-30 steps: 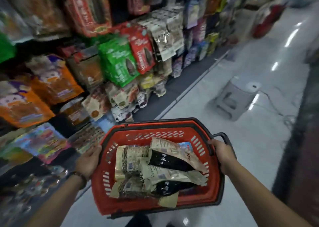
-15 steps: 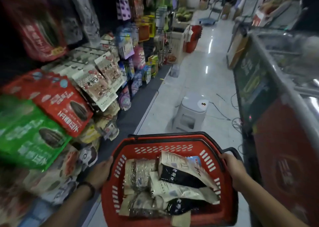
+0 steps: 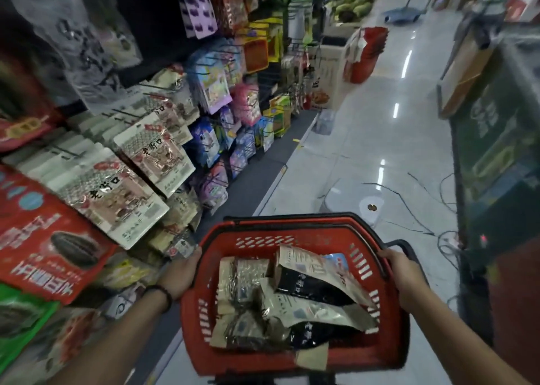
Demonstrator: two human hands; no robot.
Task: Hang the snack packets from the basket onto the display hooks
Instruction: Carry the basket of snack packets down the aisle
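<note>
A red plastic basket (image 3: pixel 292 232) with black handles is carried in front of me at waist height. Several beige and black snack packets (image 3: pixel 309 285) lie piled inside it. My left hand (image 3: pixel 179 273) grips the basket's left rim. On the right rim my right hand (image 3: pixel 404 276) grips by the black handle. To my left the display hooks (image 3: pixel 122 112) carry rows of hanging packets, among them beige packets with a chequered panel (image 3: pixel 152 153) like those in the basket.
Red and green seed bags (image 3: pixel 49 247) hang at the near left. A grey stool (image 3: pixel 362 206) stands on the aisle floor just beyond the basket, with cables (image 3: pixel 420 206) trailing to a chest freezer (image 3: pixel 496 156) on the right. Red baskets (image 3: pixel 368 54) are stacked farther down the aisle.
I have walked down the aisle with the basket and my view has swung right and up. The stool is nearer and the beige packets on the hooks have come alongside. Both hands keep their hold.
</note>
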